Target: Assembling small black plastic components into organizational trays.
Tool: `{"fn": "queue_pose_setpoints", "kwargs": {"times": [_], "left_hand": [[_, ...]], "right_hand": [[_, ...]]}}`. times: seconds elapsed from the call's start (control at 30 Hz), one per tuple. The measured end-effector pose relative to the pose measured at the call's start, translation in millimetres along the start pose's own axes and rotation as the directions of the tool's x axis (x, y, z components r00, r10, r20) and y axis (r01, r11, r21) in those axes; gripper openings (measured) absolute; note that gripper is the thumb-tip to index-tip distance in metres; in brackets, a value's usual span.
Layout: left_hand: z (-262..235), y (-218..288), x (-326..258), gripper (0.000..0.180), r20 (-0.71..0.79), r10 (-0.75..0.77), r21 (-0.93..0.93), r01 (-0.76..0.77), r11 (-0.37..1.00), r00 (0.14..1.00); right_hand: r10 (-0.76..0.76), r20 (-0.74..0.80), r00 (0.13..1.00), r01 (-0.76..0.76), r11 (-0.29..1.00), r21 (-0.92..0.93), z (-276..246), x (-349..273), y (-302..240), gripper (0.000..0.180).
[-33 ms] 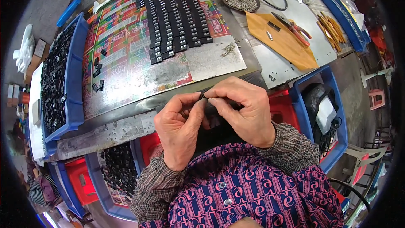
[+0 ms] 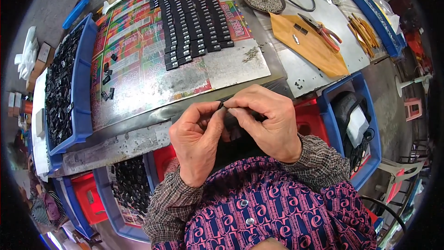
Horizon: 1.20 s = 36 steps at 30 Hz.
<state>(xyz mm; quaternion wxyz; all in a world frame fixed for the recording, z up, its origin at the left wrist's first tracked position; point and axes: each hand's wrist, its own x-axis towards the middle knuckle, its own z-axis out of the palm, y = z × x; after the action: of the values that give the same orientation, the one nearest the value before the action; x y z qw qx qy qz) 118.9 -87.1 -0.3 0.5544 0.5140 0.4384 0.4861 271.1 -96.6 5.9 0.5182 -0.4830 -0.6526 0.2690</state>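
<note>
In front of my body, just off the table's near edge, both hands meet fingertip to fingertip. My left hand pinches a small black plastic piece between thumb and forefinger. From the other side, my right hand closes thumb and forefinger on the same piece, which the fingers largely cover. Beyond my hands, rows of black plastic pieces, each with a small metal part, lie on a printed metal sheet. A few loose black pieces are scattered to their left.
At left stands a blue bin of black pieces; another blue bin sits below. Small metal parts lie by the rows, with more in a round dish. Pliers rest on brown paper. A blue crate is at right.
</note>
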Motion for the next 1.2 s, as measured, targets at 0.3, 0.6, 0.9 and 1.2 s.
{"fn": "queue_pose_setpoints", "kwargs": {"times": [0.3,0.6,0.9,1.2], "left_hand": [[-2,2,3,0.01,-0.02,0.006,0.107,-0.004,0.994,1.0],[-7,3,5,0.007,0.04,-0.055,0.064,0.052,0.997,0.998],[-10,6,9,0.01,0.039,-0.045,-0.012,0.045,0.999,0.998],[-23,7,18,0.026,0.183,0.251,0.552,-0.311,0.774,0.951]], "right_hand": [[-0.119,-0.008,0.993,0.119,0.991,-0.068,4,1,7,0.019],[-0.032,0.109,0.994,0.031,0.999,0.009,0,8,8,0.022],[0.232,0.23,0.945,-0.275,0.945,0.176,-6,14,8,0.019],[0.316,0.244,0.917,-0.37,0.903,0.219,2,22,14,0.017]]}}
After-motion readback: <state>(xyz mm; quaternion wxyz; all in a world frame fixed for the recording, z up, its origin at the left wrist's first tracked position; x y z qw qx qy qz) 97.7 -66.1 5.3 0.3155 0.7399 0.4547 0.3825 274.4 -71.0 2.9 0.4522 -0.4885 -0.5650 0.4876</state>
